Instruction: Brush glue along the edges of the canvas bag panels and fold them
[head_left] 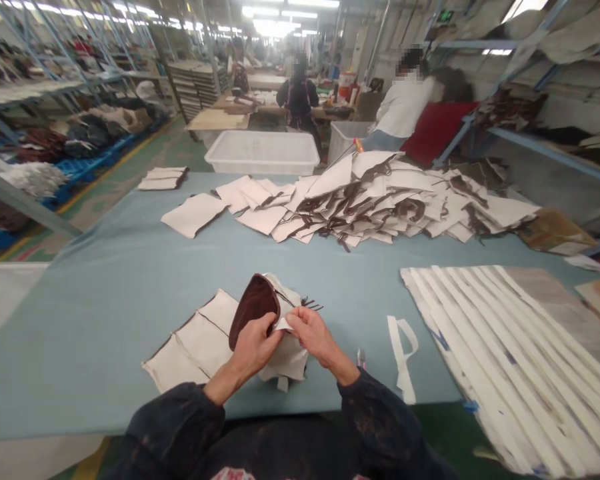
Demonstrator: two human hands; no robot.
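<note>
The tabletop [105,293] is free on the left; the fabric pile [380,200] blocks the far side, the white strips [505,347] the right.

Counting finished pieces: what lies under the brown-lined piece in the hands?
Under the brown-lined piece, flat cream pieces lie overlapped on the table; anything beneath them is hidden.

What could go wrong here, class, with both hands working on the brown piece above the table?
1. The left hand and right hand pinch the brown piece over the pale stack; a slip might scatter that stack.
2. The loose strip lies near the table's edge and could slide off.
</note>
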